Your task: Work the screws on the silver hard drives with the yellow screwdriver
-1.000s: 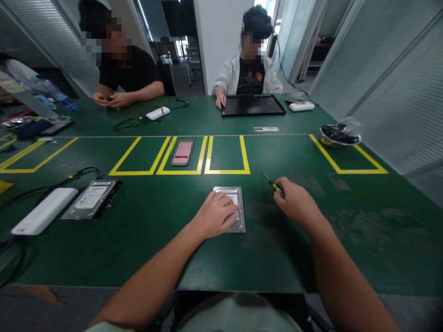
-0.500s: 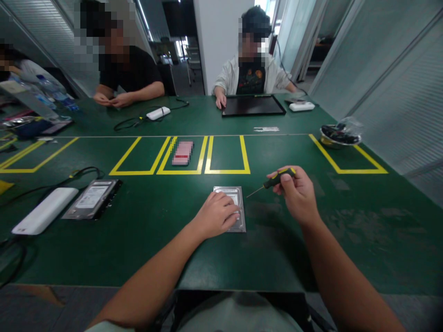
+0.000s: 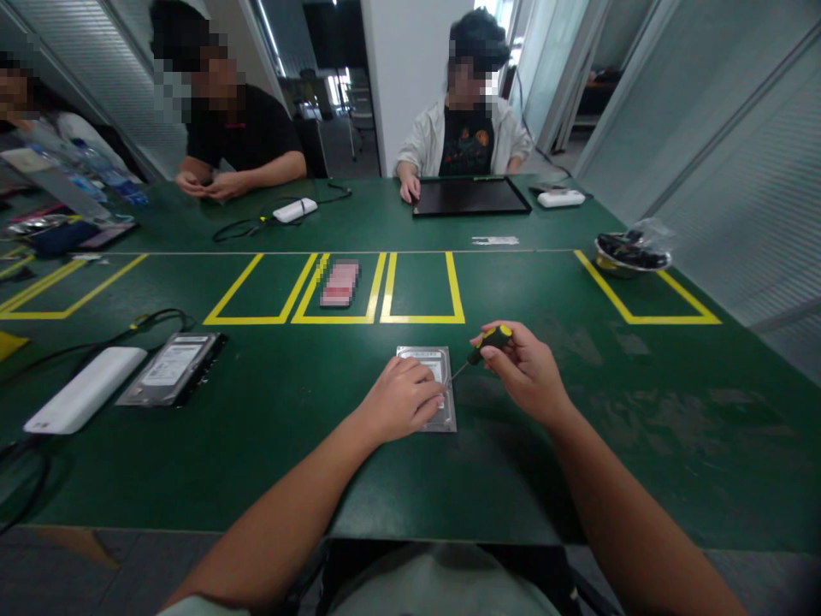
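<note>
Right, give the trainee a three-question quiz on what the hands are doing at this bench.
1. True or false: the left hand rests flat on the hard drive.
2. What does the right hand hold? A) pliers B) a screwdriver C) a cable
3. Fill in: the screwdriver's tip points toward the drive's ____ edge, left or right as the camera sees it.

Key: 1 true; 2 B; 3 right.

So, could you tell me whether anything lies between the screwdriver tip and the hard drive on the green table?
Nothing visible does: the yellow-and-black screwdriver in the right hand points at the silver hard drive, beside the left hand.
</note>
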Demonstrator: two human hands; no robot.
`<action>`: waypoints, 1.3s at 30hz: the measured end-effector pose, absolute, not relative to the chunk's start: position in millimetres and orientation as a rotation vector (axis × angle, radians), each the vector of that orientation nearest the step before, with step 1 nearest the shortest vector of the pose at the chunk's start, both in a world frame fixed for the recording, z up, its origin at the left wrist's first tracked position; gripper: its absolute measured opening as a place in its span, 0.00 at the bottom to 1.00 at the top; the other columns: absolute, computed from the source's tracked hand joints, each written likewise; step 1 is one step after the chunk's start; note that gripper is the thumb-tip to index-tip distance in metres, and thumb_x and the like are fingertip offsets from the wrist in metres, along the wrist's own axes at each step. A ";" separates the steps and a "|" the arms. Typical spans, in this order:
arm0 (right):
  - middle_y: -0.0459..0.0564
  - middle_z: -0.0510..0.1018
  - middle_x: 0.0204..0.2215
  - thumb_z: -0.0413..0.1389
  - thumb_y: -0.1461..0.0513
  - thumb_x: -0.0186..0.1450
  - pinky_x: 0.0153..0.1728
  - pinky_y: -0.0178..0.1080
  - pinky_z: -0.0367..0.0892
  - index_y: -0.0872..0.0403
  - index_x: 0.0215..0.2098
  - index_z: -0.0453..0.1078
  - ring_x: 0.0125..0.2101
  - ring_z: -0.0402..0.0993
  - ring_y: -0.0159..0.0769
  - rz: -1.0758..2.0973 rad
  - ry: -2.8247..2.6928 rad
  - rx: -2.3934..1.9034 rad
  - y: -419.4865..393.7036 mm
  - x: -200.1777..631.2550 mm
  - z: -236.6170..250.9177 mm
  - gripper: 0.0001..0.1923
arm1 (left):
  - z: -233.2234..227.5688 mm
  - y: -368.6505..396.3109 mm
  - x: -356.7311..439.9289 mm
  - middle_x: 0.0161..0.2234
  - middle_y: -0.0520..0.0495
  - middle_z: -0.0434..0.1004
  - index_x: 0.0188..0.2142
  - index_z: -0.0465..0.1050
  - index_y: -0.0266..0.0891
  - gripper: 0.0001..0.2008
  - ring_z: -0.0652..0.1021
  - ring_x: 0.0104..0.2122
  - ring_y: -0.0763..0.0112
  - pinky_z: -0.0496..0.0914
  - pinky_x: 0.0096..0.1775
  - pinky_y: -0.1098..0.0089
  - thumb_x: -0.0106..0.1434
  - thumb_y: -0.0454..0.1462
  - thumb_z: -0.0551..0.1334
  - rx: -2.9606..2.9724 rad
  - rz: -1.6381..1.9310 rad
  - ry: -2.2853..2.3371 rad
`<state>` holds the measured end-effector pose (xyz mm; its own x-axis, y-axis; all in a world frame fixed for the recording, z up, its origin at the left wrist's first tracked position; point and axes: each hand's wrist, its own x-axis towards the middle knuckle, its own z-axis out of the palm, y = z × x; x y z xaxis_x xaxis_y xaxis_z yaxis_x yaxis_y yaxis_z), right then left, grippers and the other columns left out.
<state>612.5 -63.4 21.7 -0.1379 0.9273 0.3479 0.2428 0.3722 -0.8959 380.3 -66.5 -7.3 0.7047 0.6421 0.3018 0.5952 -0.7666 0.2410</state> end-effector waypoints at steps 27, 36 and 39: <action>0.52 0.80 0.38 0.57 0.56 0.66 0.29 0.35 0.72 0.53 0.47 0.65 0.31 0.76 0.33 0.863 -1.648 -1.081 -63.9 614.2 21.6 0.14 | -8.6 -66.6 380.0 0.36 0.46 0.74 0.41 0.77 0.42 0.12 0.70 0.40 0.63 0.60 0.42 0.61 0.68 0.40 0.56 2.784 0.556 1.007; 0.52 0.80 0.38 0.57 0.56 0.66 0.32 0.36 0.73 0.53 0.47 0.65 0.33 0.77 0.34 0.864 -1.654 -1.080 -64.5 616.2 21.5 0.14 | -7.9 -65.7 380.2 0.36 0.46 0.74 0.41 0.77 0.42 0.12 0.70 0.40 0.63 0.60 0.42 0.62 0.68 0.40 0.56 2.777 0.552 0.998; 0.52 0.80 0.39 0.57 0.56 0.66 0.33 0.36 0.73 0.53 0.48 0.66 0.34 0.78 0.35 0.859 -1.666 -1.080 -64.9 616.4 22.0 0.14 | -7.7 -66.0 379.8 0.36 0.46 0.74 0.41 0.77 0.42 0.12 0.70 0.40 0.63 0.60 0.42 0.62 0.68 0.40 0.56 2.775 0.549 1.000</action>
<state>616.4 -64.9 22.0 -0.1703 0.9286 0.3298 0.2694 0.3658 -0.8908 379.8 -66.0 -7.7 0.7122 0.6392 0.2900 0.5878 -0.7690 0.2513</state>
